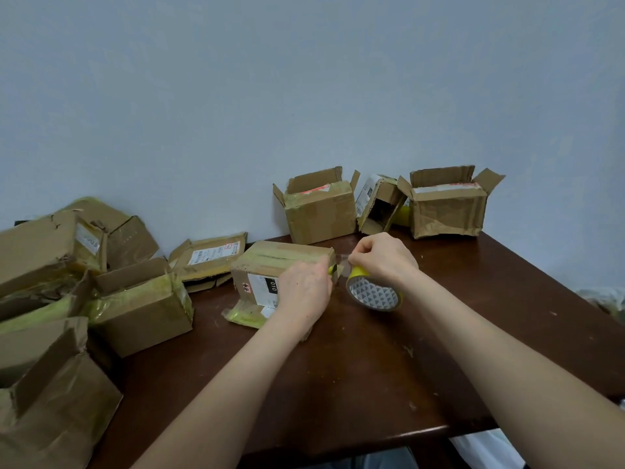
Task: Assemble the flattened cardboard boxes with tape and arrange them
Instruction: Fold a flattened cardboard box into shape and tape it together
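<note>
A small cardboard box (270, 262) with old tape and a white label lies on the dark wooden table (372, 384) in the middle. My left hand (304, 292) grips its right end, with a small yellow object showing at the fingertips. Just to the right my right hand (382, 257) holds a yellow tape roll (373, 292) above the table. A short clear strip runs from the roll to the box's right end. Three assembled boxes stand against the back wall: one with open flaps (319, 211), a narrow one tipped on its side (380, 206), and a wider open one (446, 206).
Several worn boxes (135, 306) are piled on the table's left side, with a flattened one (209, 257) behind them. The table's front edge runs below my forearms and its right edge slants toward the wall. A plastic bag (605, 299) lies beyond the right edge.
</note>
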